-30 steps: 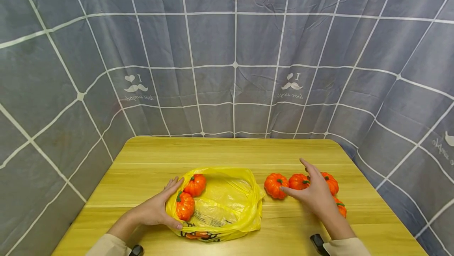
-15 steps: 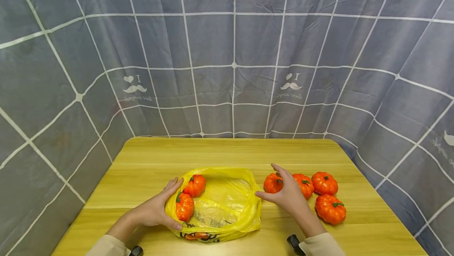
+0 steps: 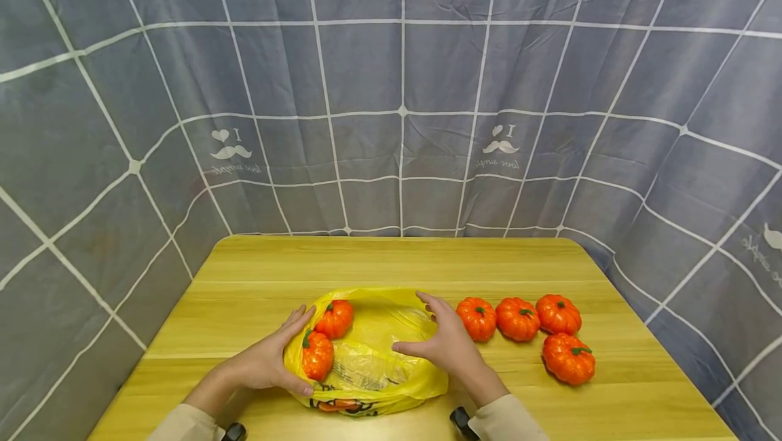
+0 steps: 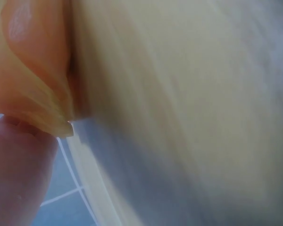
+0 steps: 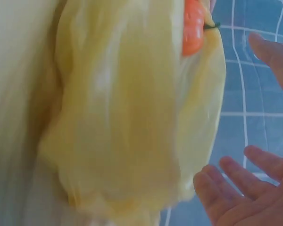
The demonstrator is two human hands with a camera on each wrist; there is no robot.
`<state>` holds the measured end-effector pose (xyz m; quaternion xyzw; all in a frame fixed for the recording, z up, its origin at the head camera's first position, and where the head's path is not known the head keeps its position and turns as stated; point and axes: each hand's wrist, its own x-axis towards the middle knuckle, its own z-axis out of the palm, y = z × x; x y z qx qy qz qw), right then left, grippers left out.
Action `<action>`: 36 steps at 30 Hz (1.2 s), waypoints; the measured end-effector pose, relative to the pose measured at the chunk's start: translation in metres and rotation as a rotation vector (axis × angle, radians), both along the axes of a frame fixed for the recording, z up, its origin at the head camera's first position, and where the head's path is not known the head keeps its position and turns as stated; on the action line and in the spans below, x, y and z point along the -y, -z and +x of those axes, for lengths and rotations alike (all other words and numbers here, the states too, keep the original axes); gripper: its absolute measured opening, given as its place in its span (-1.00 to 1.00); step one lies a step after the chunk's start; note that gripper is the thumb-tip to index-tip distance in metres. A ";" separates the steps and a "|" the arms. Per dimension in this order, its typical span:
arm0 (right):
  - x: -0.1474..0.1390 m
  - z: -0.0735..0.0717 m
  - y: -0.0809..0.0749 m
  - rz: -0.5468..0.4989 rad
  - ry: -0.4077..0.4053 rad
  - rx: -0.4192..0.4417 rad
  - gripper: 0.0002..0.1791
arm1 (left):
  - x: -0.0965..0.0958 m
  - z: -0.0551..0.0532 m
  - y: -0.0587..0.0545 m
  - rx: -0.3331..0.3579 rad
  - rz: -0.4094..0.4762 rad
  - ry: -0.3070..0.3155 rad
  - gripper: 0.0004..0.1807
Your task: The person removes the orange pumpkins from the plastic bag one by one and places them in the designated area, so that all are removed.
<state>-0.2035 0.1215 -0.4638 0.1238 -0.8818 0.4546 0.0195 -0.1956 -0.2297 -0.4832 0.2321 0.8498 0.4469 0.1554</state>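
Note:
A yellow plastic bag (image 3: 397, 397) stands with its mouth turned up on the table. Inside its left end sit two small orange pumpkins with green stems, a rear pumpkin (image 3: 334, 319) and a front pumpkin (image 3: 319, 357). My left hand (image 3: 269, 357) holds the bag's left side, thumb at the front rim and fingers toward the back; in the left wrist view orange shows through the plastic (image 4: 35, 56). Over the bag's right part is my right hand (image 3: 442, 342), fingers and thumb spread, nothing between them. The right wrist view shows that hand (image 5: 245, 188) beside the bag's mouth.
Right of the bag several more pumpkins lie on the wooden table (image 3: 391, 261): a near-left pumpkin (image 3: 476, 319), a middle pumpkin (image 3: 518, 319), a back-right pumpkin (image 3: 559, 314) and a front-right pumpkin (image 3: 569, 358). A grey checked curtain (image 3: 366, 74) surrounds the table.
My right hand has moved left, from above the loose pumpkins to over the bag's right side, uncovering the pumpkins. The left hand and the bag have stayed nearly still.

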 end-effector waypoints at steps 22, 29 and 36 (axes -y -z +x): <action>0.074 0.004 0.021 0.019 -0.197 0.078 0.03 | 0.001 -0.001 0.000 0.009 0.000 0.003 0.43; 0.091 0.005 0.025 0.047 -0.244 0.066 0.00 | 0.001 -0.001 0.000 0.004 0.005 0.012 0.42; 0.109 0.006 0.026 0.031 -0.276 0.068 -0.10 | 0.002 -0.001 0.001 -0.002 0.005 0.007 0.41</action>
